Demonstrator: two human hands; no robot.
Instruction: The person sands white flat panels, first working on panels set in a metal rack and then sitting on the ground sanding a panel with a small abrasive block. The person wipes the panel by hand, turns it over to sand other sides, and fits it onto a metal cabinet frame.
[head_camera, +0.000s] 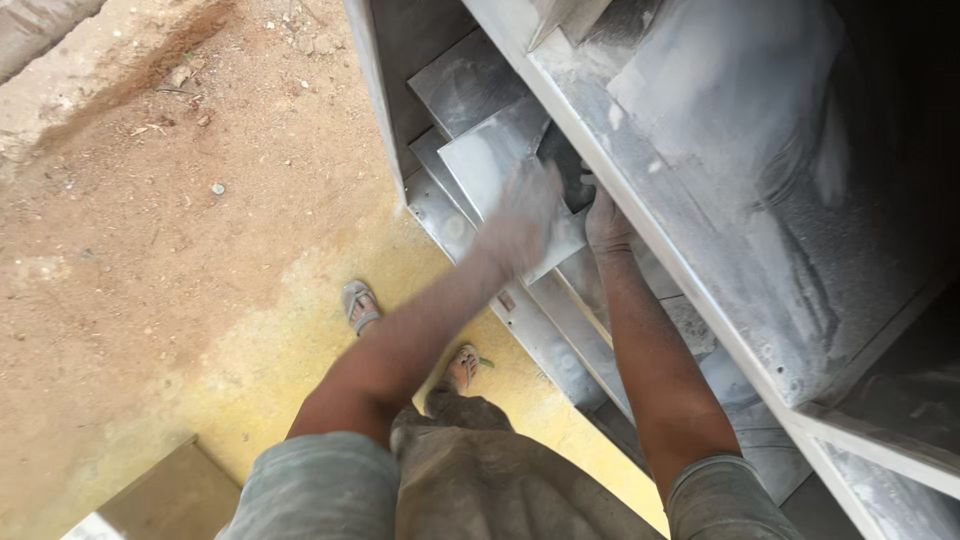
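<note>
While my left hand (525, 215), blurred, lies flat on a dusty grey tile (500, 165), my right hand (605, 222) grips the tile's edge beneath the metal frame (700, 300).

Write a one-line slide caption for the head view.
Left hand and right hand, both dust-coated, reach a tilted grey square tile stacked inside a dusty grey metal shelf above sandy ground.

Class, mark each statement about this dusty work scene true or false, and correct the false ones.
1. The left hand is on a dust-covered grey flat panel. True.
2. The right hand holds a hammer. False: it reaches bare under the grey metal frame edge.
3. The ground is sandy brown earth. True.
4. The person stands barefoot. False: a grey sandal is on the foot.
</note>
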